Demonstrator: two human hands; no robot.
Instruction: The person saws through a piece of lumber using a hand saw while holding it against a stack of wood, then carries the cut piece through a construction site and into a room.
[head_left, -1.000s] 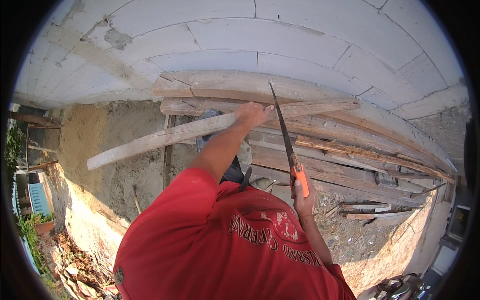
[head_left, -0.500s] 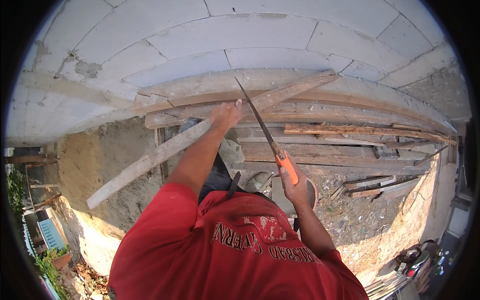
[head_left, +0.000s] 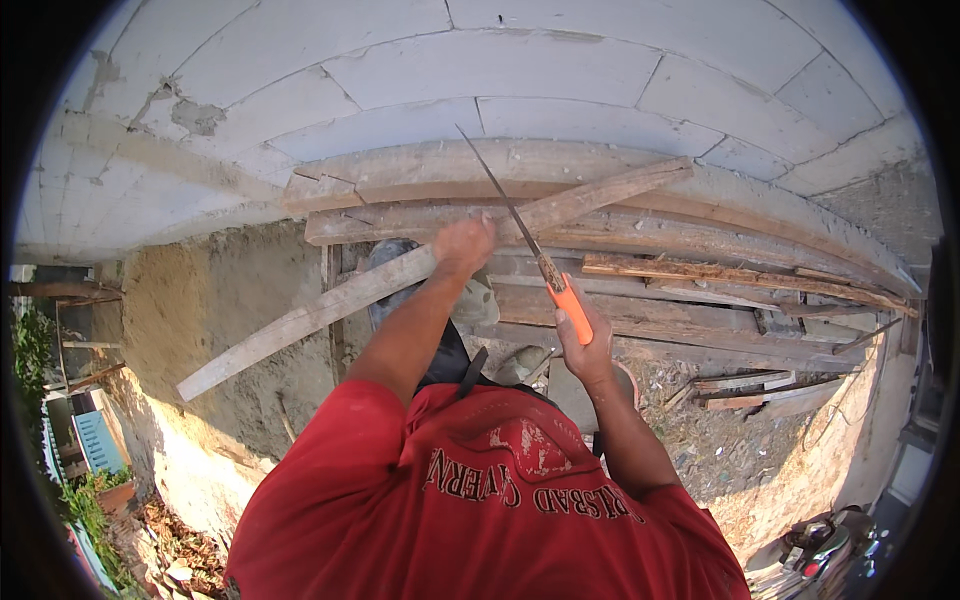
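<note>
My right hand (head_left: 588,345) is closed round the orange handle of a handsaw (head_left: 568,305). The thin blade slants up and to the left, its edge crossing a wooden plank (head_left: 320,312) just right of my left hand. That plank lies slantwise, with its far right end over the stacked timber. My left hand (head_left: 464,246) is closed over the plank at about its middle, pressing down on it; its underside fingers are hidden. One bent leg in dark cloth shows beneath the plank, near my left hand.
Several long beams (head_left: 640,312) lie stacked along a pale block wall (head_left: 560,70) ahead. A rough, splintered strip (head_left: 740,272) rests on them at the right. Short wood offcuts (head_left: 760,388) lie on the rubble-strewn ground. Tools (head_left: 825,545) sit at the lower right.
The saw has slid forward and up, its blade tip now higher and farther left. My left hand stays on the plank. The whole view has shifted slightly.
</note>
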